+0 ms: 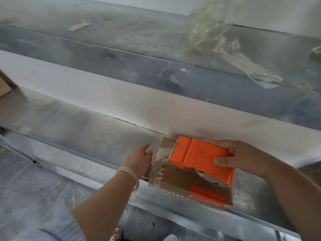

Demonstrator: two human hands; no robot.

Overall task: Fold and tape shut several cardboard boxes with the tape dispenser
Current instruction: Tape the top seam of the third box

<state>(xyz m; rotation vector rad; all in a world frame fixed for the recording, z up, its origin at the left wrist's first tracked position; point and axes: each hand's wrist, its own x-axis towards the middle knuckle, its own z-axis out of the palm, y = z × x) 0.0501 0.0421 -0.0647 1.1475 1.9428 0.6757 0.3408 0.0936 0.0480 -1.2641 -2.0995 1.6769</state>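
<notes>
A small brown cardboard box (175,181) with printed letters and a red patch lies on the grey metal shelf (97,126). My right hand (243,159) grips an orange tape dispenser (199,159), whose blade end rests on the box's far top edge over a strip of clear tape. My left hand (140,159) presses against the box's left side, fingers largely straight; a pale bracelet circles its wrist.
A white wall strip (104,91) runs behind the shelf. On the upper shelf lie crumpled used tape scraps (225,49) and a tape piece (78,26). A cardboard corner (4,87) shows at the left edge. Below are plastic sheeting and a shoe (116,233).
</notes>
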